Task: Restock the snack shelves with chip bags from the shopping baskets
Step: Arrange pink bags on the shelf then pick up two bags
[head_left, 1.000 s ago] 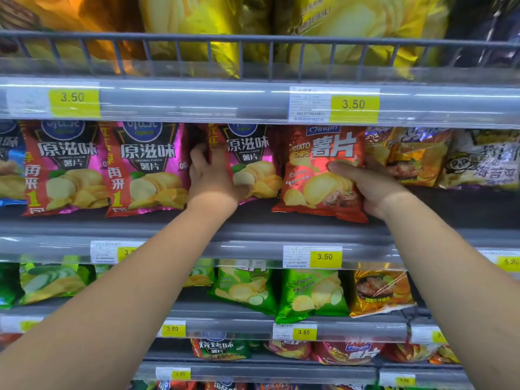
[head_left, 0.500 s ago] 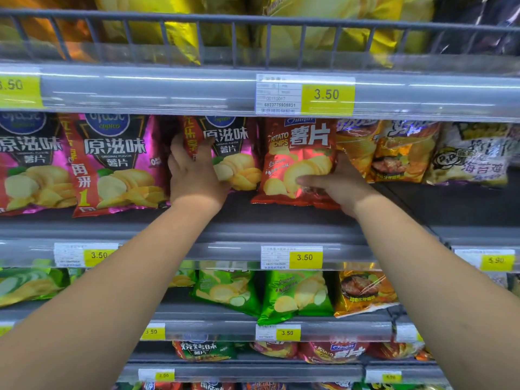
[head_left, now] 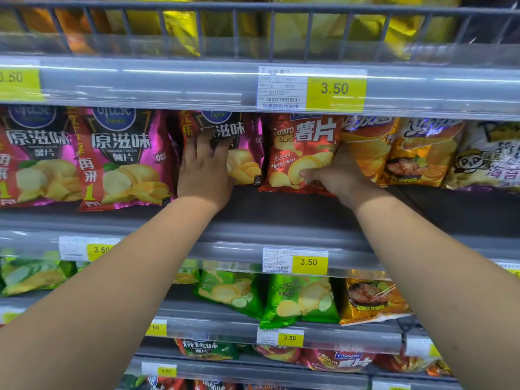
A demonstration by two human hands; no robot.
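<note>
A red potato chip bag (head_left: pixel 301 147) stands upright on the middle shelf (head_left: pixel 281 218). My right hand (head_left: pixel 334 175) grips its lower right corner, thumb across the front. Left of it stands a magenta and black chip bag (head_left: pixel 239 153). My left hand (head_left: pixel 205 170) lies flat against that bag's left front, fingers spread. Both forearms reach up from the bottom of the view.
Two more magenta bags (head_left: pixel 123 159) stand to the left, orange bags (head_left: pixel 399 153) and a pale bag (head_left: pixel 486 159) to the right. A wire-fronted shelf (head_left: pixel 270 32) of yellow bags hangs above. Green bags (head_left: pixel 298 299) fill the shelf below. Price rails (head_left: pixel 334 90) run along each shelf edge.
Both hands have pushed their bags deeper onto the shelf. My right hand slid from the red bag's right edge down to its lower right corner and closed on it.
</note>
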